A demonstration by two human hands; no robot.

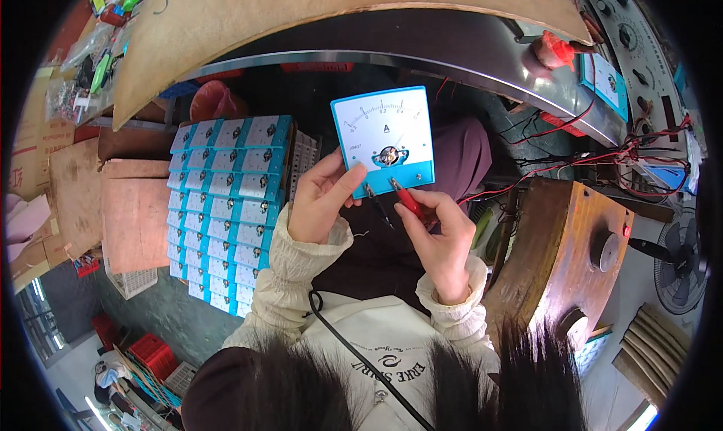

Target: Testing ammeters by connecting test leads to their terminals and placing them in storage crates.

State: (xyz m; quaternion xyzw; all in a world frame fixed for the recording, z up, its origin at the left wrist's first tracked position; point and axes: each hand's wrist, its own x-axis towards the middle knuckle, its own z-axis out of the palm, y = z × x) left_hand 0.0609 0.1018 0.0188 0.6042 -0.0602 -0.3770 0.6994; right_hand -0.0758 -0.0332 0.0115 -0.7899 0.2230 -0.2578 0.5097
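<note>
An analog ammeter (pixel 382 133) with a white dial and blue frame is held up in front of me, its face toward me. My left hand (pixel 325 197) grips its lower left corner, thumb on the front. A black test lead (pixel 379 209) hangs at the meter's lower edge beside that thumb. In my right hand (pixel 440 231), a red probe (pixel 407 200) is pinched between thumb and fingers, its tip at the meter's lower edge. The mechanism shows through an opening below the scale.
To the left stand stacked rows of similar meters (pixel 226 205). A wooden box with knobs (pixel 557 258) is at the right, near red and black wires (pixel 572 160). A bench (pixel 482 73) with a control panel (pixel 629 47) runs along the far side. A fan (pixel 678 261) stands far right.
</note>
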